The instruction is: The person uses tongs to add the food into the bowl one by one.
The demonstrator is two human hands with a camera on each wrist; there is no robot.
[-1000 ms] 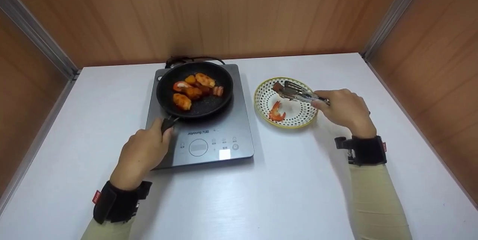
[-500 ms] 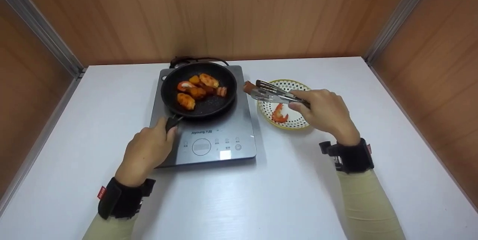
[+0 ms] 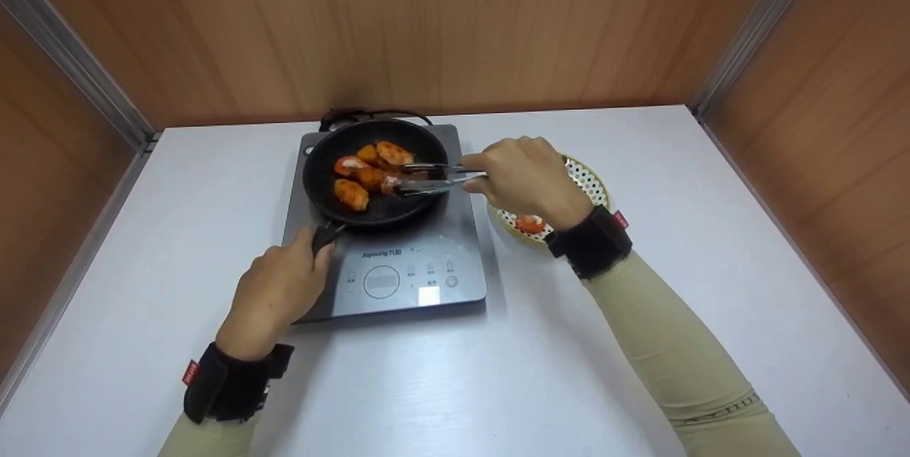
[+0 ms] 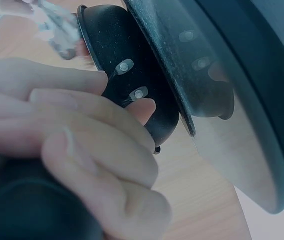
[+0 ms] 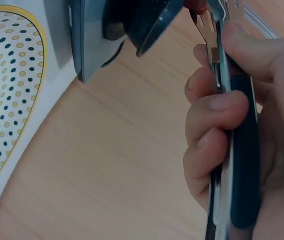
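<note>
My left hand grips the black handle of the frying pan; the left wrist view shows the pan's outside wall. In the pan lie browned, sauce-coated pieces of food and a shrimp. My right hand holds metal tongs with dark grips, its fingers curled round them. The tongs' ends reach over the pan's right side, spread apart. A small reddish-brown piece lies by their tips; whether they touch it I cannot tell.
The pan stands on a grey induction cooker. Right of it, partly under my right hand, is a dotted plate with a yellow rim, holding a shrimp. Wooden panels enclose the white table; a black cord lies behind.
My right hand has moved left with the tongs, carrying a reddish-brown piece from above the plate to the pan. The tongs' ends now stand wider apart. The left hand stays on the handle.
</note>
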